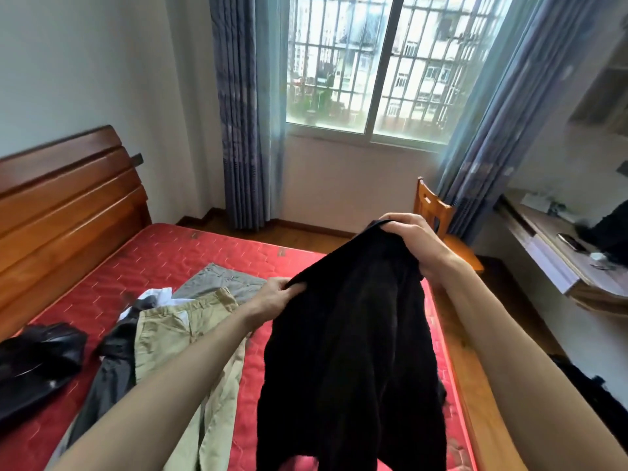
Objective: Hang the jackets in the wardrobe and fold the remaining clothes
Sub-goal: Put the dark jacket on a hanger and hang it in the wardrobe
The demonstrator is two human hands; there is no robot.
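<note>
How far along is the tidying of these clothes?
Nothing looks finished yet. In hand: the left hand and right hand grip a black garment held up over the red mattress. Left: khaki trousers, grey trousers, a dark grey garment and a shiny black jacket lie unfolded. No wardrobe is in view.

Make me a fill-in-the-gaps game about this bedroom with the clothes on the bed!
1. Both hands hold up a fuzzy garment whose colour is ____.
2. The left hand and the right hand grip the garment along its ____ edge.
3. The mattress under the clothes is coloured ____.
4. The beige trousers lie on the ____.

Missing words: black; top; red; mattress
</note>
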